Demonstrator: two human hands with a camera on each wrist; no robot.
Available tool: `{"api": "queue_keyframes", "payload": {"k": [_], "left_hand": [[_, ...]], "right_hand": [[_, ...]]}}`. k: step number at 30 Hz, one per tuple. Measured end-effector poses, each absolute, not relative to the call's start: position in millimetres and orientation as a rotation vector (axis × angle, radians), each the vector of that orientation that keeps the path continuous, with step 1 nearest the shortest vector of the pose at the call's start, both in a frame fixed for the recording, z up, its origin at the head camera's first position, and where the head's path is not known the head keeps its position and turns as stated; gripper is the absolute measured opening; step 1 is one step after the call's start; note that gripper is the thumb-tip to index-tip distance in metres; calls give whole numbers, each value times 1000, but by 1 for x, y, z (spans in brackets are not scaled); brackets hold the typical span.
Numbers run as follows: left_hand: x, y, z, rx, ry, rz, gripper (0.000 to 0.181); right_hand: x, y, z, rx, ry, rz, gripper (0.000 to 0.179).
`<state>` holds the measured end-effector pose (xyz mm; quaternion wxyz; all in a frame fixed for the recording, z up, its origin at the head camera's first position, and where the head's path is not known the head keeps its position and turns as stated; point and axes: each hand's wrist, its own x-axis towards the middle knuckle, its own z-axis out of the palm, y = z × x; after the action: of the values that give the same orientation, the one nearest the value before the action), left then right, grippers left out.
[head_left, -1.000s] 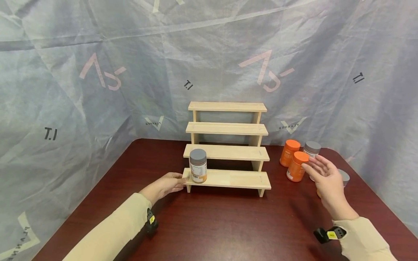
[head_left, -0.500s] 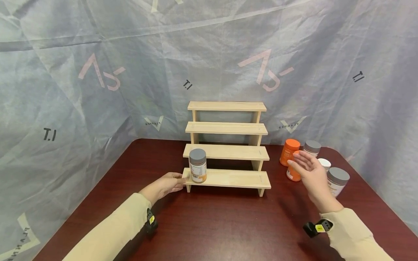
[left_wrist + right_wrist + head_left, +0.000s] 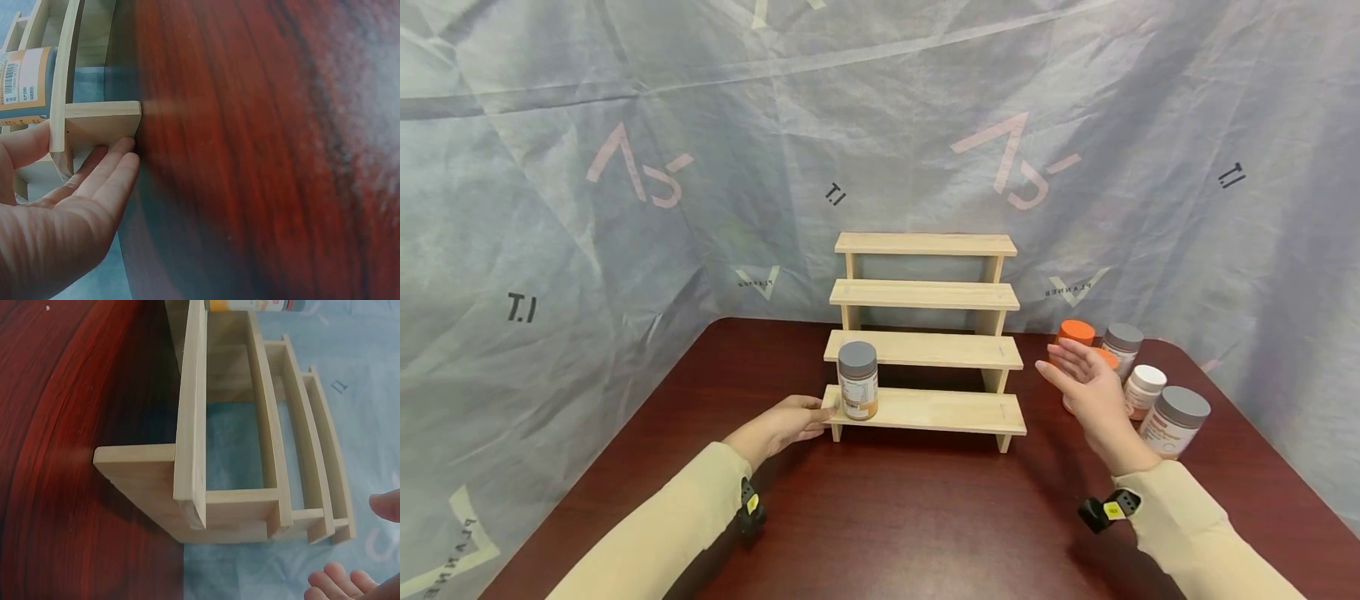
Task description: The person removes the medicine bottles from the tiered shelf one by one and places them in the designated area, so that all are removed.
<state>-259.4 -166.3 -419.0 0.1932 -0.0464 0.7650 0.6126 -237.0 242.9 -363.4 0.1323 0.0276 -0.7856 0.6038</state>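
Observation:
A light wooden four-step display rack [image 3: 940,350] stands on the dark red table. On the left of its lowest step is a grey-lidded jar [image 3: 858,385], upright. My left hand [image 3: 781,427] grips that step's left end. In the left wrist view, the thumb lies on top of the board near the jar [image 3: 24,81], and the fingers [image 3: 115,178] lie below it against the side leg. My right hand [image 3: 1093,398], holding nothing, is raised right of the rack with thumb and fingers apart. The right wrist view shows only its thumb and fingertips at the edge.
To the right, partly behind my right hand, stand two orange jars [image 3: 1077,331], a far grey-lidded jar [image 3: 1122,340], a white-lidded bottle [image 3: 1145,387] and a nearer grey-lidded jar [image 3: 1176,421]. A grey printed cloth [image 3: 880,125] hangs behind the table.
My right hand has moved left, away from the white-lidded bottle and near grey-lidded jar, which now show more fully. It now partly covers the orange jars. My left hand stays on the rack.

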Motion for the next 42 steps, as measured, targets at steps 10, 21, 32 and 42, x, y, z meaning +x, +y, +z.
{"api": "queue_keyframes", "payload": {"k": [10,21,32,42], "left_hand": [[-259,-167,-416,-111,2133,1724,58],[-261,-166,-418,-106,2141,1701,56],[-258,-167,-419,-118,2149,1697,60],[-260,-167,-418,-123,2151,1691,59]], "right_hand": [[-247,227,-362,77,-2300,1724,65],[-249,207,-357,132,-2287,1862,67],[-248,187,-351,171,-2297,1917,66],[-253,166,-349,208,-2281,1953,61]]}}
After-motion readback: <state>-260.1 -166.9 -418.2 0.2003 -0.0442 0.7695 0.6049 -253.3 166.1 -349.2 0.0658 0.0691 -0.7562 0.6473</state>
